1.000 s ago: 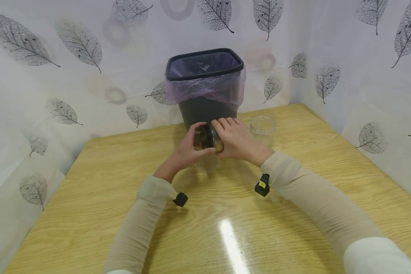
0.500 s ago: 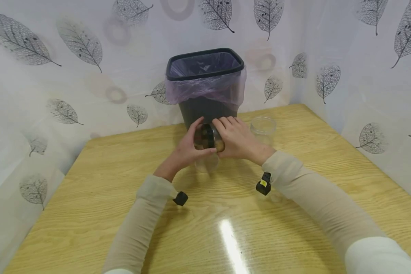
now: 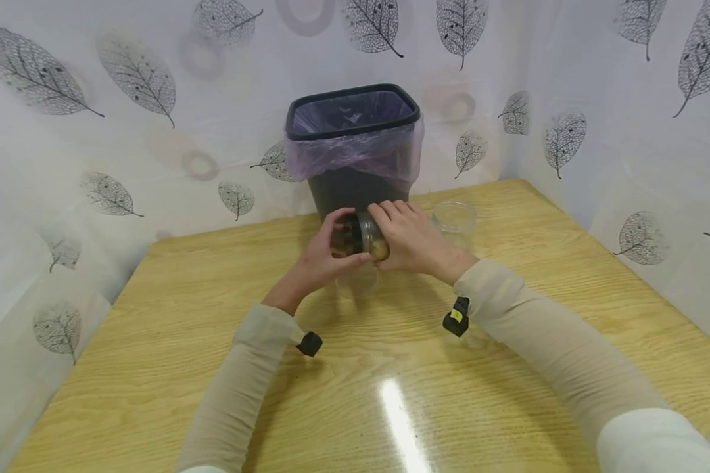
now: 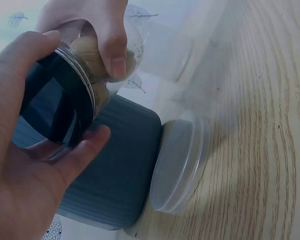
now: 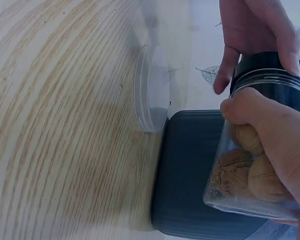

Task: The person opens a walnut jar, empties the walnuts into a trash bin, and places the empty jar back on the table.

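Observation:
A clear plastic jar [image 5: 222, 202] of walnuts [image 5: 265, 180] lies sideways between both hands, raised in front of the bin. Its black lid [image 4: 60, 97] points left, and the clear ridged neck shows beside it. My left hand [image 3: 325, 256] grips the lid, thumb on the near side and fingers around the far side. From the right, my right hand [image 3: 411, 240] grips the jar body, covering much of it. Below the hands, a shallow clear plastic dish or lid [image 4: 182, 160] sits on the table.
A dark bin [image 3: 355, 187] with a pinkish liner [image 3: 355, 151] stands right behind the hands. A clear round container [image 3: 454, 220] stands to the right, beyond the right hand. The wooden table [image 3: 183, 315] meets leaf-patterned sheeting [image 3: 154, 164] at the back and sides.
The left fingers opened out around the black lid half a second ago and have closed on it again. The lid sits slightly farther left, with the ridged neck now showing. The right hand barely moved.

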A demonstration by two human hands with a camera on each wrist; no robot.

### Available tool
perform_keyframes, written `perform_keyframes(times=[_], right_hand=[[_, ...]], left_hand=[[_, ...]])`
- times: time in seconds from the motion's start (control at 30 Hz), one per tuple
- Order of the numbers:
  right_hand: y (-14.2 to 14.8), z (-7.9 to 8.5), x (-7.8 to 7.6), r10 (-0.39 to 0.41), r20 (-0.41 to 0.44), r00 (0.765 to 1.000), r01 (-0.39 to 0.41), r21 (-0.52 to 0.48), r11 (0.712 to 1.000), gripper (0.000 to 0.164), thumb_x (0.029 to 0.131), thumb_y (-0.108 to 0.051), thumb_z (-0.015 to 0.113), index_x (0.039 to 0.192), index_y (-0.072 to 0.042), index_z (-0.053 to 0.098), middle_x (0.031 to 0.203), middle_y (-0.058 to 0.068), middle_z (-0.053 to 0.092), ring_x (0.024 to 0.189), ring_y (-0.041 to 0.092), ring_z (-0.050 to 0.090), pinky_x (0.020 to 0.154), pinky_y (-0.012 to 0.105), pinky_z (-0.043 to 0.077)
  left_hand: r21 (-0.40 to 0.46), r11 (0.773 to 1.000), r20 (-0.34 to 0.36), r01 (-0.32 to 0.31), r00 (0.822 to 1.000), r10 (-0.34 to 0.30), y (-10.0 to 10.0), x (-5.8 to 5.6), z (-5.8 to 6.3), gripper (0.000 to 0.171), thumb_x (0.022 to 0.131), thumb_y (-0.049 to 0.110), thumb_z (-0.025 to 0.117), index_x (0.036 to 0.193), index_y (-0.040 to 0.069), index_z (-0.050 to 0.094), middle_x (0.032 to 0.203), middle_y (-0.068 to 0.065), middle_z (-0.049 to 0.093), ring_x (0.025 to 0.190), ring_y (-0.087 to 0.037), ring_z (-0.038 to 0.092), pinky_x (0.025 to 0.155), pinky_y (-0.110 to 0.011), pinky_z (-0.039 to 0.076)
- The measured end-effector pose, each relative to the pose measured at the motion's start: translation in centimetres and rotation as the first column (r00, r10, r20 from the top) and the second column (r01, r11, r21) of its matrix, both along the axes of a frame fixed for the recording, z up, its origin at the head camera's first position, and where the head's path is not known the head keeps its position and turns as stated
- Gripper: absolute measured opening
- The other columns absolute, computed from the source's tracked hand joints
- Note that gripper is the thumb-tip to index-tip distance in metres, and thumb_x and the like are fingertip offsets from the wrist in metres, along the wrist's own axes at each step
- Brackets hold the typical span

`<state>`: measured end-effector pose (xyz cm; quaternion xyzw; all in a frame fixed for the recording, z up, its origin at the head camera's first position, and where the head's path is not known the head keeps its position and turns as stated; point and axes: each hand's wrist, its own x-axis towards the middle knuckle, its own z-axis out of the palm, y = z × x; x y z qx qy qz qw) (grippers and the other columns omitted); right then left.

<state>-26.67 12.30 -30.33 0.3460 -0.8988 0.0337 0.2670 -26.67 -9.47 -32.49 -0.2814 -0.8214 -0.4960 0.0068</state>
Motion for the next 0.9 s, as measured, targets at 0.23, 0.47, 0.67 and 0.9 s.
perform_keyframes(times=[0.23,0.47,0.67,0.9], right_hand=[[0.2,0.0,-0.2,-0.008,-0.003,1.0,0.008,0.004,1.0,0.096,0.062,-0.048,0.086,0.135,0.002,0.047,0.123,0.02,0.06,0.107,0.037,0.058,0.095,0.048,0.049],[0.7,0.2,-0.3,-0.016,0.013,1.0,0.016,-0.005,1.0,0.098,0.06,-0.045,0.087,0.135,0.002,0.046,0.123,0.02,0.058,0.11,0.038,0.057,0.099,0.049,0.047],[1.2,0.5,-0.5,-0.02,-0.018,1.0,0.02,0.008,1.0,0.096,0.06,-0.045,0.084,0.134,0.002,0.047,0.122,0.02,0.059,0.109,0.038,0.058,0.096,0.049,0.048],[1.5,1.1,-0.6,-0.017,-0.025,1.0,0.017,0.019,1.0,0.092,0.061,-0.043,0.083,0.133,0.001,0.047,0.121,0.02,0.059,0.108,0.038,0.058,0.096,0.05,0.047]], left_hand=[[-0.018,0.999,0.017,-0.031,0.999,0.031,-0.6,0.0,0.1,0.082,0.085,0.026,0.079,0.152,0.025,0.032,0.145,-0.01,0.047,0.123,-0.032,0.056,0.088,-0.048,0.056],[-0.046,0.998,0.07,-0.037,0.997,0.04,-1.8,0.1,0.2,0.084,0.087,0.031,0.077,0.156,0.026,0.028,0.151,-0.011,0.041,0.129,-0.035,0.052,0.095,-0.05,0.054],[-0.167,0.981,0.06,-0.096,0.992,0.107,-3.3,-0.2,-0.6,0.087,0.085,0.046,0.076,0.155,0.036,0.027,0.159,-0.004,0.034,0.127,-0.032,0.055,0.093,-0.047,0.055],[-0.345,0.923,-0.006,-0.169,0.984,0.178,-5.0,-0.5,-1.2,0.088,0.084,0.047,0.076,0.156,0.028,0.029,0.155,-0.017,0.037,0.127,-0.038,0.051,0.103,-0.054,0.046]])
